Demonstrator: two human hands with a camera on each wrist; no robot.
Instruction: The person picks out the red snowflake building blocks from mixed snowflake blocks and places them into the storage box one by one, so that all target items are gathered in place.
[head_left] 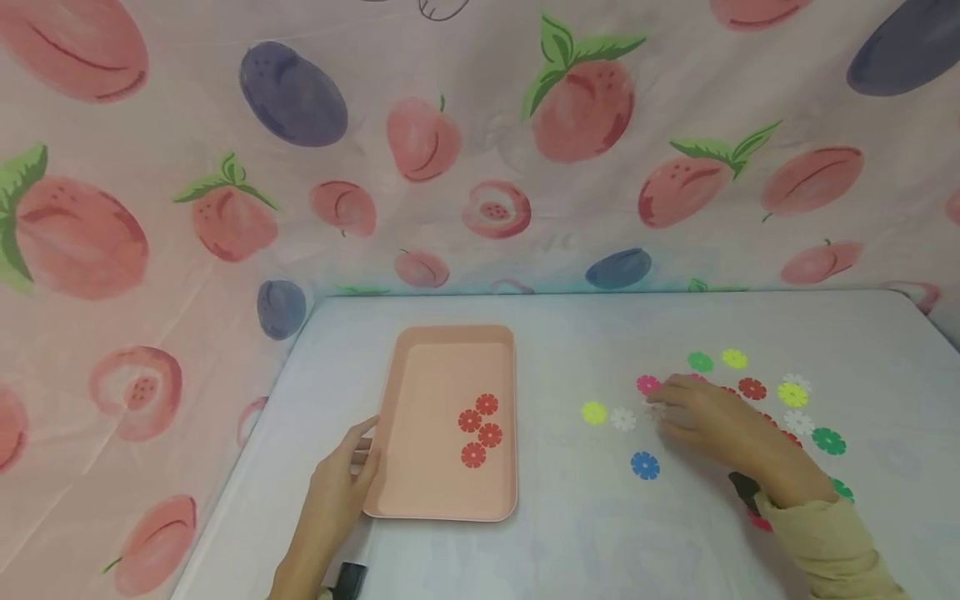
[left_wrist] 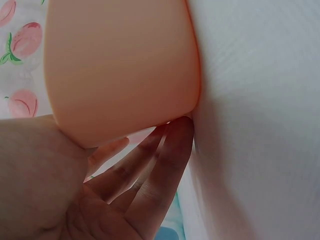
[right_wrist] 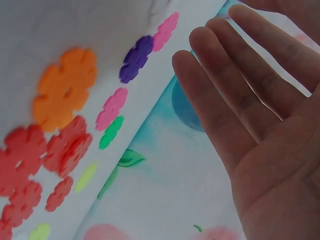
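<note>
My left hand (head_left: 341,483) is at the left side of a peach-coloured tray (head_left: 420,367). In the left wrist view its fingers (left_wrist: 167,165) reach the base of the tray's wall, while the thumb goes over the rim, its tip hidden. Several red notched plastic discs (head_left: 473,455) lie inside the tray, near its right wall. My right hand (head_left: 708,421) hovers over loose flower-shaped discs, close to a pink disc (head_left: 648,385). In the right wrist view its fingers (right_wrist: 220,105) are extended, with nothing between them and the thumb.
Around the right hand lie a blue disc (head_left: 645,466), a yellow disc (head_left: 594,413), a white disc (head_left: 623,418), a green disc (head_left: 828,441) and several more. An orange disc (right_wrist: 65,90) and a purple disc (right_wrist: 136,59) appear in the right wrist view. Fruit-print cloth (head_left: 465,150) backs the white table (head_left: 562,533).
</note>
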